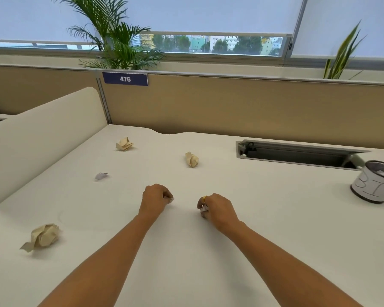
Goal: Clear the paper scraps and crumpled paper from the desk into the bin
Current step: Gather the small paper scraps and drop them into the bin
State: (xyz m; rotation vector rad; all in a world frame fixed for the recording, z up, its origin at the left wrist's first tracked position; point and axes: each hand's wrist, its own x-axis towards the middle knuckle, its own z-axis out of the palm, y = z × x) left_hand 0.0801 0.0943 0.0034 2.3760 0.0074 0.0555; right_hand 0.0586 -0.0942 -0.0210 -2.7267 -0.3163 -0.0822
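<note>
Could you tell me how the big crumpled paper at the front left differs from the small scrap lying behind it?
The crumpled paper is beige; the small scrap is pale lilac-white. The crumpled paper is a bulky wad with a flat tab sticking out, the small scrap far smaller and flatter. Both rest untouched on the desk, far from the bin.

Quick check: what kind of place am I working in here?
Probably an office cubicle: a white desk fenced by partitions, a number tag reading 476, and a cable hatch in the desktop.
</note>
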